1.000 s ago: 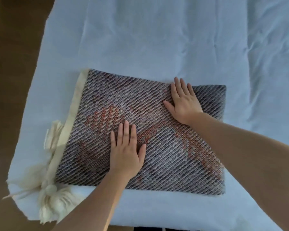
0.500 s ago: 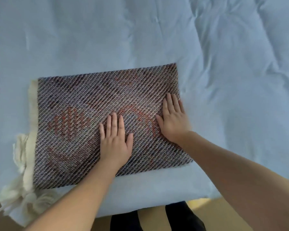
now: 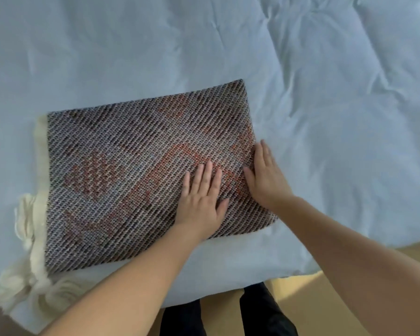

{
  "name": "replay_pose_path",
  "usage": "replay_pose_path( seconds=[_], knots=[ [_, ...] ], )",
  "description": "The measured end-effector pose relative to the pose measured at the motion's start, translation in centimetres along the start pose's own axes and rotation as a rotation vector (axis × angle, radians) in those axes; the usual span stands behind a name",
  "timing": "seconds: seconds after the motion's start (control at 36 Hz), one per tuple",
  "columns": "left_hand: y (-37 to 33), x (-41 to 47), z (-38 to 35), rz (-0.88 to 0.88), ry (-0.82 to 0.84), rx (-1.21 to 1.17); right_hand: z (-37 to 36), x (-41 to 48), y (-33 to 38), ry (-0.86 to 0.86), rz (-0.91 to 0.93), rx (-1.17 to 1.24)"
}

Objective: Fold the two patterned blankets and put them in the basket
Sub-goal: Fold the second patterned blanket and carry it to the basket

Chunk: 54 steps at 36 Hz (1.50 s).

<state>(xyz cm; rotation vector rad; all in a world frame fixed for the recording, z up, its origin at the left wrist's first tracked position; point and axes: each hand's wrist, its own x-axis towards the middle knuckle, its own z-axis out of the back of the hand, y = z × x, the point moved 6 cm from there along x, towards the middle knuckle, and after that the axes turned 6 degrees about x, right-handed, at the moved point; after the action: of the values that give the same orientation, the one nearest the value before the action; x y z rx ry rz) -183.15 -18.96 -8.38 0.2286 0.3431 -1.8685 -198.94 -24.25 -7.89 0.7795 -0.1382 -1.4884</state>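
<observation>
Now folded blanket flat under left grip, right grip at edge.

Left hand, right hand flat, palms down

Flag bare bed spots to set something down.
Free: bare quilt beyond the folded blanket, and the wide stretch right of the right hand. Crowded: cream fringe at the near-left corner; left hand on the blanket's right end.
</observation>
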Motion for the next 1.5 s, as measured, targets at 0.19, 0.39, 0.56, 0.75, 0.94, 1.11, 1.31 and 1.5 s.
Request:
replay_pose_path(
  seconds=[0.19, 0.39, 0.56, 0.75, 0.94, 1.11, 1.31, 1.5],
  knots=[
    [-4.8, 1.6, -0.9, -0.069, -0.058, -0.061, 5.8, 8.9, 2.4, -0.029, -0.116, 0.185],
    [-7.2, 1.3, 0.7, -0.021, -0.052, -0.206, 7.8, 10.9, 5.4, 0.117, -0.306, 0.496],
    [-6.6, -1.2, 5.0, 0.076, -0.141, -0.382, 9.8, 9.0, 12.6, 0.222, -0.178, 0.444],
    [-4.3, -5.4, 10.2, 0.215, -0.190, -0.472, 9.5, 5.9, 21.5, 0.293, -0.175, 0.287],
    [0.7, -9.6, 13.0, 0.496, -0.182, -0.546, 7.2, 3.5, 29.3, 0.289, -0.208, 0.343],
    [6.6, -14.3, 13.0, 0.560, -0.209, -0.556, 4.4, 3.5, 33.4, 0.243, -0.187, 0.346],
    [14.8, -18.4, 11.1, 0.549, -0.256, -0.597, -0.6, 4.2, 38.2, 0.195, -0.137, 0.334],
    [21.7, -20.7, 8.2, 0.584, -0.315, -0.644, -6.5, 6.4, 42.3, 0.161, -0.106, 0.264]
  ],
)
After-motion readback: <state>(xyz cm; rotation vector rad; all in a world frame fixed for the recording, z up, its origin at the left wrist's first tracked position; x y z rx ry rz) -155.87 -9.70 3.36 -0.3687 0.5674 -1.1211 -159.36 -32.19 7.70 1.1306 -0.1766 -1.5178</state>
